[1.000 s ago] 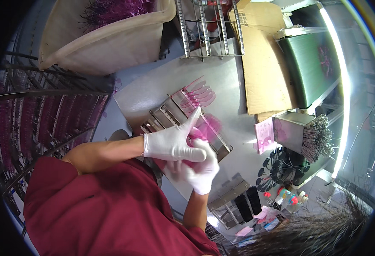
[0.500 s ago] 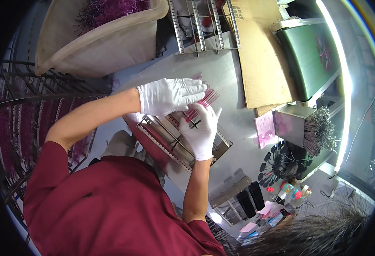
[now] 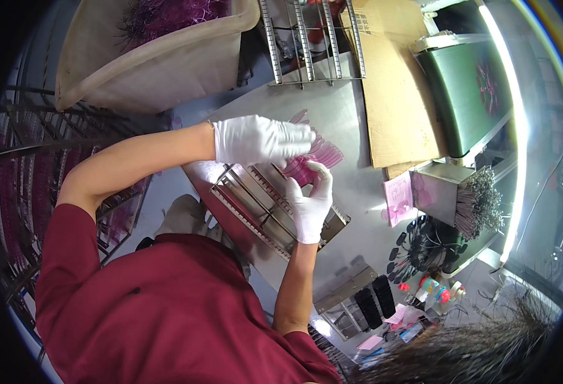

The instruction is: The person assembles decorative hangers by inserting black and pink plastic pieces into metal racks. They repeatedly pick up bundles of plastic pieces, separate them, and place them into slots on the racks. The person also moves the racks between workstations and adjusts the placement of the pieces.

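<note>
A fanned bunch of translucent pink strips with rounded ends is held over the metal table. My right hand, in a white glove, grips the bunch near its lower end between thumb and bent fingers. My left hand, gloved too, lies across the upper left of the bunch. Its fingers are stretched out side by side; whether they press on the strips I cannot tell. Below both hands a metal rack with toothed rails sits on the near edge of the table.
A big pale bin with purple pieces stands far left. Another toothed rack and a cardboard sheet are at the back. To the right are a metal box of thin wires, black round-ended pieces and a green belt.
The pink strips have turned in my right hand, now showing broad rounded faces rather than thin edges. My left hand has shifted slightly right and down.
</note>
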The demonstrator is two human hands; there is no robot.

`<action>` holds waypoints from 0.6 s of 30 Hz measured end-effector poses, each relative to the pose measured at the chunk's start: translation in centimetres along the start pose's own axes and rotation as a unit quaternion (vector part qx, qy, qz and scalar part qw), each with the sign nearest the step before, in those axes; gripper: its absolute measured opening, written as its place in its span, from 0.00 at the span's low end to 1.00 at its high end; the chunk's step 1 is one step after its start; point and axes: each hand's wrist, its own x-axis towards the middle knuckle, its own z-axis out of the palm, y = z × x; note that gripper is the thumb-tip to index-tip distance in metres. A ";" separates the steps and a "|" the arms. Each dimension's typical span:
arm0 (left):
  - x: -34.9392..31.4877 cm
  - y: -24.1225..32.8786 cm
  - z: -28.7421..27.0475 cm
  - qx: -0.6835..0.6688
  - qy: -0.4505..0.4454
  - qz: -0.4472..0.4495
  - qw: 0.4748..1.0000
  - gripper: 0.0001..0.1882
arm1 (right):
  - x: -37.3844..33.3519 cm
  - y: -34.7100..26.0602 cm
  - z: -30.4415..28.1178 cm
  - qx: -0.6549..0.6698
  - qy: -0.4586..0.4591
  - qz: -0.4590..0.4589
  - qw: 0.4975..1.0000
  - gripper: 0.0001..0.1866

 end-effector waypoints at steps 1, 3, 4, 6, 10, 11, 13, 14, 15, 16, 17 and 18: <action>0.2 -0.1 0.1 0.016 -0.014 -0.036 0.999 0.29 | 0.2 -0.3 0.1 -0.043 -0.014 -0.030 0.999 0.27; 0.4 0.0 0.2 0.000 -0.064 -0.011 0.998 0.28 | 0.4 -0.8 0.2 -0.110 -0.017 -0.073 0.991 0.27; 0.4 0.1 0.1 -0.009 -0.066 0.002 0.998 0.28 | 0.5 -1.0 0.2 -0.146 -0.025 -0.090 0.985 0.27; 0.2 0.4 -0.4 0.018 -0.084 0.053 0.995 0.22 | 0.3 -1.2 -0.2 -0.208 -0.039 -0.138 0.968 0.26; -1.0 0.5 -2.4 0.018 -0.067 0.125 0.990 0.25 | -0.8 -0.9 -1.9 -0.216 -0.051 -0.104 0.969 0.29; -1.1 0.5 -2.7 0.039 -0.093 0.094 0.990 0.25 | -1.0 -0.7 -2.3 -0.215 -0.050 -0.100 0.970 0.29; -0.9 0.5 -2.8 0.039 -0.043 0.068 0.996 0.28 | -1.2 -0.3 -3.0 -0.122 -0.038 -0.041 0.991 0.30; -0.6 0.5 -2.7 0.055 -0.081 0.079 0.992 0.29 | -1.2 -0.1 -3.2 -0.077 -0.025 -0.011 0.997 0.30; -0.1 0.7 -2.3 0.058 -0.085 0.088 0.991 0.31 | -1.2 0.1 -3.4 0.026 -0.016 0.033 0.999 0.28; 0.3 0.8 -1.9 0.062 -0.088 0.103 0.989 0.32 | -1.1 0.2 -3.4 0.005 -0.028 0.023 0.999 0.29; 0.8 0.8 -1.5 0.049 -0.096 0.102 0.989 0.36 | -1.0 0.3 -3.4 -0.016 -0.038 0.013 0.999 0.30; 1.2 0.8 -1.3 0.053 -0.114 0.068 0.990 0.37 | -0.9 0.4 -3.2 -0.046 -0.051 0.010 0.998 0.30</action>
